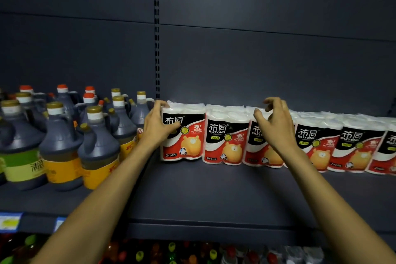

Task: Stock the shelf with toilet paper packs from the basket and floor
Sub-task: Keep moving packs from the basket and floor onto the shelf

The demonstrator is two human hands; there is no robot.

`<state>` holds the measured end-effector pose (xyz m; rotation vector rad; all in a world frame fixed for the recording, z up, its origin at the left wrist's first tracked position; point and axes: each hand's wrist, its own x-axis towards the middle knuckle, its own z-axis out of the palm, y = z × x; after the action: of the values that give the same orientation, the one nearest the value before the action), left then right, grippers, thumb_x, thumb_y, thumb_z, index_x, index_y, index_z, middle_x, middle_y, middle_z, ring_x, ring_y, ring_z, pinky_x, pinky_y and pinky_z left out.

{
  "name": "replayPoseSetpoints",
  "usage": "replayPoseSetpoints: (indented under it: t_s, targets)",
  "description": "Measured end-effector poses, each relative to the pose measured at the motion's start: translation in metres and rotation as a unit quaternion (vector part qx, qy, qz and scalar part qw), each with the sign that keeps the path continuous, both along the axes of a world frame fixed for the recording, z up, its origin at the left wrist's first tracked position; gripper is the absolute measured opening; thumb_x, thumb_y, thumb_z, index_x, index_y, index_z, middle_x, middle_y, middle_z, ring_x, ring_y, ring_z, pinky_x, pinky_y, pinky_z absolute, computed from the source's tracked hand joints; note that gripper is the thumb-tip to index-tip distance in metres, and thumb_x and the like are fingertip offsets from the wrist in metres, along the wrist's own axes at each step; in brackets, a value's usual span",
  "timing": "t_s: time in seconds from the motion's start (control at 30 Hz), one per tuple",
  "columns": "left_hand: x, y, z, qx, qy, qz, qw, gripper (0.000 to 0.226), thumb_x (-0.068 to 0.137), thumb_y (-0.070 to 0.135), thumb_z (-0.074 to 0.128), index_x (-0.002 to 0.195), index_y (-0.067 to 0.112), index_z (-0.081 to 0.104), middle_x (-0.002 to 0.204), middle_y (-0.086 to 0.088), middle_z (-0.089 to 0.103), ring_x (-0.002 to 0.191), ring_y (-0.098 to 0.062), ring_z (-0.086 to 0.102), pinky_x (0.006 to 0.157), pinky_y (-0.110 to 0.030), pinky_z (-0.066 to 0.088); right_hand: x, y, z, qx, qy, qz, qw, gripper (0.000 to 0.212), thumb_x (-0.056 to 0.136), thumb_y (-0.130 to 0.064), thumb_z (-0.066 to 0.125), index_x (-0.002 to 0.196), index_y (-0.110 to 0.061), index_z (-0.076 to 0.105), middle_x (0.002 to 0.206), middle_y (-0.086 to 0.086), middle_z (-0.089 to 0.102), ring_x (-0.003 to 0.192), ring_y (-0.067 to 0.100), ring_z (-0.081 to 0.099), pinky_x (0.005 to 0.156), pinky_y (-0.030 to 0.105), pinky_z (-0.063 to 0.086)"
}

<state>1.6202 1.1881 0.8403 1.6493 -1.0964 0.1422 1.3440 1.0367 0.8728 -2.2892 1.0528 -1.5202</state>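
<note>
Six TP packs (278, 139), L hand (157, 124) on leftmost.

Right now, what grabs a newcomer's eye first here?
The row of red, black and white toilet paper packs standing along the back of the dark shelf. The left hand clasps the leftmost pack; the right hand hovers open over the third. Dark jugs crowd the left bay.

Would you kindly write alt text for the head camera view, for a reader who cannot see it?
A person's left hand grips the end pack of a row of toilet paper packs on a dark shelf, while the right hand hovers open before the third pack. Dark bottles stand to the left.
</note>
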Motion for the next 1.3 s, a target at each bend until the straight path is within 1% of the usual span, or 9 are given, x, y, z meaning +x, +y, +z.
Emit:
replayPoseSetpoints:
  t_s: [0.1,0.3,0.57,0.67,0.77,0.93,1.07,1.17,1.3]
  targets:
    - [0.002,-0.004,-0.005,0.014,0.021,0.001,1.000,0.053,0.074,0.016,0.078,0.114,0.020,0.044,0.110,-0.001,0.059,0.095,-0.018,0.058,0.060,-0.014,0.039,-0.008,-0.005,-0.004,0.006,0.002,0.000,1.000,0.031,0.090,-0.036,0.055,0.117,-0.021,0.051,0.109,-0.003,0.049,0.078,0.018,0.056,0.070,0.031,0.040]
    - [0.009,-0.009,-0.008,0.059,0.033,-0.015,0.998,0.053,0.072,0.011,0.078,0.110,0.025,0.042,0.106,-0.007,0.063,0.092,-0.022,0.065,0.062,-0.024,0.051,-0.013,-0.008,-0.012,0.046,0.053,0.056,0.996,0.026,0.091,-0.035,0.056,0.115,-0.025,0.051,0.108,-0.003,0.056,0.080,0.011,0.061,0.073,0.042,0.054]
    - [0.002,-0.004,0.001,0.129,-0.043,0.027,0.990,0.083,0.072,0.020,0.077,0.141,0.024,0.031,0.136,-0.017,0.045,0.124,-0.035,0.047,0.098,-0.045,0.045,-0.003,0.002,-0.022,0.071,0.124,0.124,0.982,0.022,0.089,-0.032,0.060,0.109,-0.027,0.052,0.096,-0.005,0.061,0.078,0.017,0.061,0.075,0.043,0.054]
    - [0.001,0.011,0.000,0.120,-0.060,0.037,0.990,0.086,0.067,0.033,0.077,0.140,0.028,0.032,0.133,-0.015,0.046,0.124,-0.034,0.045,0.100,-0.051,0.044,0.004,0.011,-0.028,0.074,0.147,0.144,0.976,0.021,0.089,-0.030,0.062,0.108,-0.024,0.055,0.096,-0.005,0.064,0.080,0.014,0.059,0.073,0.036,0.050]
    - [-0.008,0.034,-0.005,0.128,-0.074,0.041,0.988,0.081,0.068,0.041,0.075,0.137,0.027,0.036,0.132,-0.011,0.050,0.123,-0.028,0.048,0.100,-0.045,0.044,0.016,0.022,-0.034,0.080,0.190,0.176,0.963,0.024,0.089,-0.031,0.062,0.111,-0.023,0.055,0.096,-0.005,0.063,0.081,0.009,0.059,0.072,0.029,0.045]
    - [-0.036,0.081,-0.019,0.176,-0.089,0.038,0.980,0.070,0.070,0.049,0.069,0.130,0.020,0.047,0.128,-0.009,0.058,0.116,-0.025,0.056,0.096,-0.036,0.046,0.042,0.047,-0.048,0.082,0.276,0.237,0.928,0.041,0.086,-0.032,0.063,0.124,-0.022,0.052,0.107,-0.001,0.062,0.087,0.018,0.061,0.081,0.034,0.051]
    - [-0.070,0.128,-0.034,0.201,-0.075,0.069,0.974,0.085,0.069,0.060,0.060,0.138,0.013,0.046,0.133,-0.010,0.056,0.118,-0.024,0.055,0.098,-0.034,0.045,0.055,0.074,-0.065,0.066,0.309,0.296,0.901,0.049,0.085,-0.039,0.064,0.129,-0.026,0.047,0.119,0.000,0.059,0.099,0.020,0.059,0.087,0.035,0.049]
    - [-0.094,0.169,-0.049,0.223,-0.051,0.113,0.967,0.077,0.077,0.053,0.067,0.138,0.011,0.047,0.134,-0.011,0.055,0.120,-0.026,0.054,0.095,-0.030,0.043,0.063,0.100,-0.081,0.048,0.320,0.362,0.874,0.053,0.086,-0.038,0.066,0.131,-0.021,0.046,0.130,0.007,0.057,0.110,0.024,0.057,0.094,0.040,0.048]
    - [-0.128,0.241,-0.072,0.256,-0.016,0.198,0.946,0.068,0.085,0.045,0.068,0.139,0.011,0.045,0.135,-0.010,0.054,0.122,-0.024,0.052,0.098,-0.036,0.044,0.071,0.153,-0.097,0.039,0.307,0.438,0.844,0.058,0.088,-0.038,0.066,0.137,-0.018,0.045,0.135,0.006,0.054,0.119,0.024,0.055,0.096,0.037,0.046]
